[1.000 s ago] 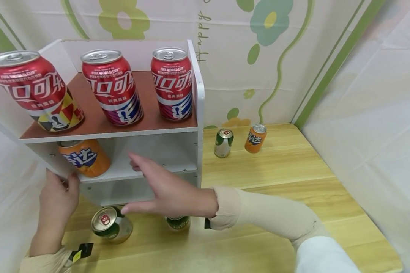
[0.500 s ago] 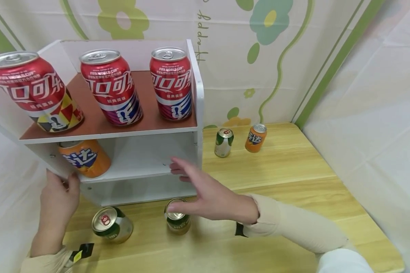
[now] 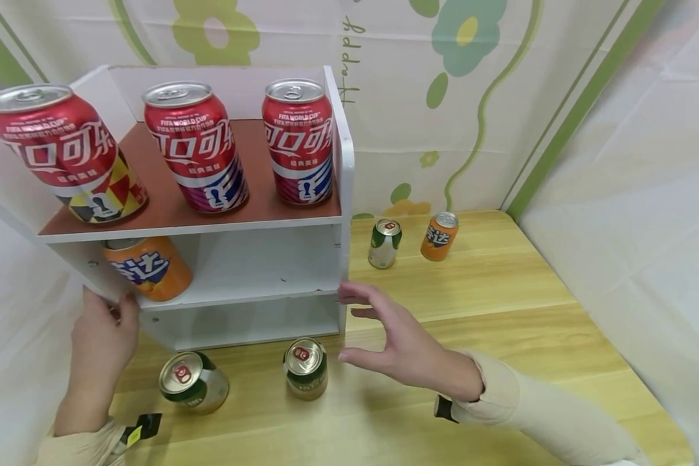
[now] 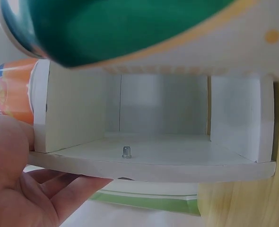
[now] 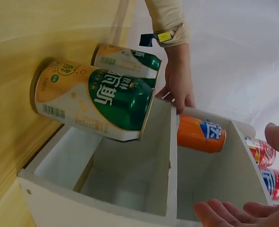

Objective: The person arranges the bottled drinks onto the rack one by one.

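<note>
My left hand (image 3: 105, 330) grips the left side panel of a small white shelf (image 3: 256, 299); the left wrist view shows fingers (image 4: 78, 194) on the panel's outer side. My right hand (image 3: 404, 343) is at the shelf's lower right edge, thumb and fingers spread apart, holding nothing. An orange soda can (image 3: 151, 268) stands at the left of the middle compartment. Three red cola cans, left (image 3: 70, 155), middle (image 3: 198, 149) and right (image 3: 299, 145), stand on the brown top. In front of the shelf are two green-and-white cans, left (image 3: 195, 385) and right (image 3: 307, 375).
To the shelf's right, another green-and-white can (image 3: 384, 244) and an orange can (image 3: 439, 237) stand towards the back of the wooden table (image 3: 501, 304). A flower-patterned cloth (image 3: 402, 116) hangs behind, and pale cloth (image 3: 641, 213) closes off the right side.
My right hand has moved to the right, from in front of the middle compartment to the shelf's right edge, uncovering the right front can. My left hand has stayed on the side panel.
</note>
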Motion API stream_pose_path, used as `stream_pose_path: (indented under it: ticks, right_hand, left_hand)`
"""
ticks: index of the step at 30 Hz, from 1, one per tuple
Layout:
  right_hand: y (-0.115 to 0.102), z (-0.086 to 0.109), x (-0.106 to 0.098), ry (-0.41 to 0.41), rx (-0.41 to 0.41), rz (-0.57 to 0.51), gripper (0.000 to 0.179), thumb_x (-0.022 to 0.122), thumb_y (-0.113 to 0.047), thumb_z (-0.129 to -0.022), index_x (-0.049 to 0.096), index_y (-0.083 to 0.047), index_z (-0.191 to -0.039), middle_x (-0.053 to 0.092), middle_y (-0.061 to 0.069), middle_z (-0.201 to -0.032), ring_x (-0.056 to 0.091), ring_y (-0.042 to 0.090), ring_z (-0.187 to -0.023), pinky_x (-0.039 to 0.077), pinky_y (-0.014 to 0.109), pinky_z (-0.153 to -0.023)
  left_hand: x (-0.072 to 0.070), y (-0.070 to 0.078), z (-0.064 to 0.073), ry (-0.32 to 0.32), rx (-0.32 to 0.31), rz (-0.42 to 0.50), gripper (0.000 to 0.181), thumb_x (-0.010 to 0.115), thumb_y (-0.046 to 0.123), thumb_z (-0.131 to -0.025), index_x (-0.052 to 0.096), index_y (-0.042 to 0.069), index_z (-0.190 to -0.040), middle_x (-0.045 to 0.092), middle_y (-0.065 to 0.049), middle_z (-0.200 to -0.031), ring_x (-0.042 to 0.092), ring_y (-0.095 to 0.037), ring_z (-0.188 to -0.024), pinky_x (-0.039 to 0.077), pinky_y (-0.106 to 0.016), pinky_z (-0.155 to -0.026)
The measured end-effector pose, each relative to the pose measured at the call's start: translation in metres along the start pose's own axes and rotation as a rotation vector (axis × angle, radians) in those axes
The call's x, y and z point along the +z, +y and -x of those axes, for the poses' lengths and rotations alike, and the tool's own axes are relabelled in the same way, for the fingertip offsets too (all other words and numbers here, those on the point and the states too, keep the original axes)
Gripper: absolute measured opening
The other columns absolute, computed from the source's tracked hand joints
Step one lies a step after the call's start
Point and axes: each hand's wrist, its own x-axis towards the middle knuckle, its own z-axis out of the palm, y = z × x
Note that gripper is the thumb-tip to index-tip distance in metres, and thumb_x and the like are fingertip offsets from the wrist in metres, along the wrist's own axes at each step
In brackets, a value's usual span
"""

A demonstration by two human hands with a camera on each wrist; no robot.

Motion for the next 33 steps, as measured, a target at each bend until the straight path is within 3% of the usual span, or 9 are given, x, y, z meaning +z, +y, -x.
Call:
stream_pose_path:
  ticks: [2,5,10,15,19,23,26,29,33]
  right_hand:
    - [0.003,0.004,-0.004,0.036,-0.005,0.001,0.08,0.083,-0.004,-0.084,0.037,0.0,-0.15,0.051,0.016,-0.146,0.051,0.029,-0.133,0.047,0.04,-0.106]
    - [0.008,0.005,-0.013,0.089,-0.013,0.02,0.079,0.082,0.0,-0.083,0.04,-0.001,-0.149,0.052,0.015,-0.145,0.051,0.03,-0.132,0.048,0.04,-0.105]
    - [0.013,0.001,-0.029,0.181,-0.023,0.049,0.071,0.078,0.004,-0.084,0.042,0.002,-0.146,0.053,0.011,-0.143,0.053,0.032,-0.13,0.05,0.04,-0.102]
    - [0.018,0.002,-0.049,0.297,-0.025,0.068,0.063,0.074,0.01,-0.085,0.046,0.001,-0.141,0.056,0.011,-0.139,0.055,0.032,-0.126,0.052,0.035,-0.099]
    - [0.026,0.002,-0.068,0.38,-0.014,0.083,0.061,0.071,0.013,-0.085,0.047,0.004,-0.14,0.057,0.012,-0.136,0.057,0.025,-0.124,0.051,0.029,-0.098]
    - [0.037,0.001,-0.088,0.46,-0.006,0.072,0.06,0.069,0.017,-0.085,0.046,0.009,-0.14,0.056,0.012,-0.134,0.057,0.024,-0.121,0.052,0.026,-0.095]
    - [0.048,-0.002,-0.103,0.518,-0.003,0.058,0.059,0.067,0.019,-0.085,0.044,0.011,-0.139,0.055,0.011,-0.133,0.056,0.025,-0.12,0.052,0.026,-0.093]
    - [0.06,-0.005,-0.117,0.565,-0.007,0.034,0.061,0.066,0.019,-0.086,0.041,0.011,-0.141,0.053,0.008,-0.136,0.054,0.025,-0.124,0.05,0.026,-0.096]
    - [0.076,-0.011,-0.134,0.609,-0.011,-0.022,0.066,0.064,0.018,-0.087,0.037,0.008,-0.146,0.046,0.007,-0.143,0.047,0.026,-0.131,0.044,0.03,-0.106]
  left_hand:
    - [0.0,0.001,0.0,-0.009,-0.006,0.004,0.048,0.038,0.018,-0.106,0.026,-0.004,-0.147,0.051,-0.043,-0.13,0.056,-0.06,-0.11,0.056,-0.042,-0.074]
    - [0.0,0.001,0.0,-0.016,-0.008,0.008,0.049,0.037,0.018,-0.106,0.025,-0.004,-0.148,0.05,-0.043,-0.133,0.054,-0.061,-0.113,0.045,-0.07,-0.085]
    - [0.0,0.0,-0.001,-0.007,0.002,-0.005,0.048,0.038,0.018,-0.106,0.027,-0.004,-0.147,0.052,-0.042,-0.131,0.056,-0.059,-0.111,0.047,-0.066,-0.08]
    - [0.001,0.0,-0.001,-0.003,0.012,-0.012,0.047,0.04,0.018,-0.105,0.028,-0.004,-0.146,0.054,-0.042,-0.127,0.058,-0.057,-0.107,0.043,-0.019,-0.065]
    - [0.001,-0.001,-0.001,-0.001,0.011,-0.008,0.047,0.041,0.018,-0.105,0.028,-0.003,-0.146,0.055,-0.042,-0.126,0.058,-0.058,-0.107,0.03,-0.008,-0.061]
    - [0.0,-0.001,-0.001,-0.002,0.013,-0.012,0.048,0.04,0.019,-0.106,0.028,-0.003,-0.146,0.054,-0.042,-0.127,0.058,-0.059,-0.107,0.042,-0.016,-0.062]
    - [0.0,-0.001,0.0,-0.008,0.015,-0.016,0.048,0.039,0.018,-0.106,0.026,-0.003,-0.147,0.053,-0.043,-0.129,0.057,-0.06,-0.109,0.055,-0.047,-0.071]
    - [0.0,-0.001,0.0,-0.012,0.014,-0.011,0.049,0.039,0.017,-0.106,0.025,-0.004,-0.147,0.052,-0.044,-0.13,0.056,-0.062,-0.11,0.046,-0.07,-0.083]
    - [0.0,-0.001,0.001,-0.005,0.011,-0.008,0.049,0.039,0.018,-0.106,0.026,-0.003,-0.148,0.052,-0.043,-0.13,0.056,-0.062,-0.11,0.045,-0.07,-0.084]
